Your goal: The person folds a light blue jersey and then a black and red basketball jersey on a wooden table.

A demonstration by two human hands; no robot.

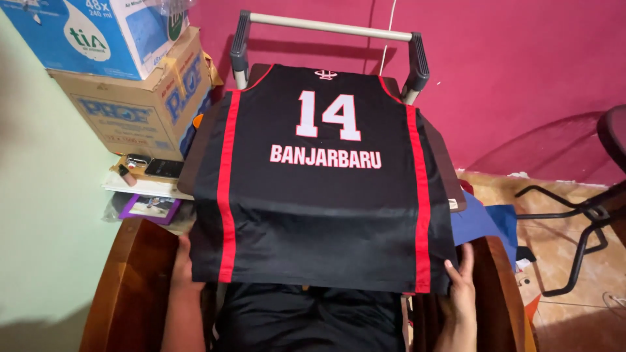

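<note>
Magenta wall [521, 72] fills the background behind a flat press-like stand, while a pale green wall [45, 195] runs along the far left. Up and to the left of the left hand, a blue and white cardboard box [98, 32] sits on a larger brown cardboard carton [140, 107], and below them, closer to that hand, lie a dark phone [163, 169] and a purple-framed photograph [149, 207] on a cluttered ledge. The left hand [183, 264] grips the lower left corner of a sleeveless black sports jersey with red side stripes and white lettering [319, 208], its fingers tucked under the hem so only the back of the hand shows. The jersey lies spread flat, back side up, over the dark platen [451, 176], reaching from both hands up to a grey metal handle bar [326, 27] at the far end. Just below the hem, between the hands, more black fabric [306, 319] hangs. The right hand [460, 290] holds the lower right corner, fingers curled on the hem beside the red stripe. Right of it lie blue cloth [486, 221], a tiled floor [561, 261] and a black metal chair frame [580, 228].
</note>
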